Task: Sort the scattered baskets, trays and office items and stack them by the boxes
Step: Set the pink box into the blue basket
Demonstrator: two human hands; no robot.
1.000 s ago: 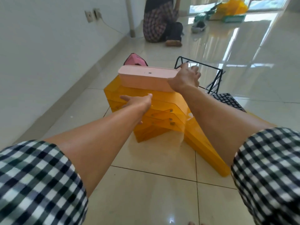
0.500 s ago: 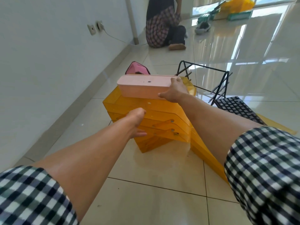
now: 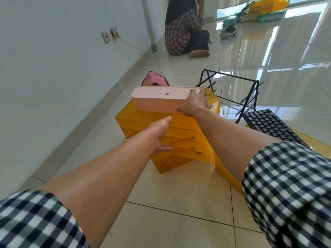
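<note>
A long pink box lies on top of a stack of orange translucent trays on the tiled floor. My right hand rests on the box's right end, fingers stretched flat over its top edge and thumb along the front side. My left hand touches the front of the orange stack below the box, thumb raised and fingers spread against the tray edges. Another orange tray leans on the stack's right side, partly hidden by my right forearm.
A black wire rack stands right of the stack, a black keyboard just in front of it. A pink folded item lies behind the box. The wall runs along the left. A person sits far back; more items lie by the window.
My right hand's fingers have straightened over the pink box's end, where they curled round it a second ago. My left hand dropped to the tray stack's front and now opens with the thumb raised.
</note>
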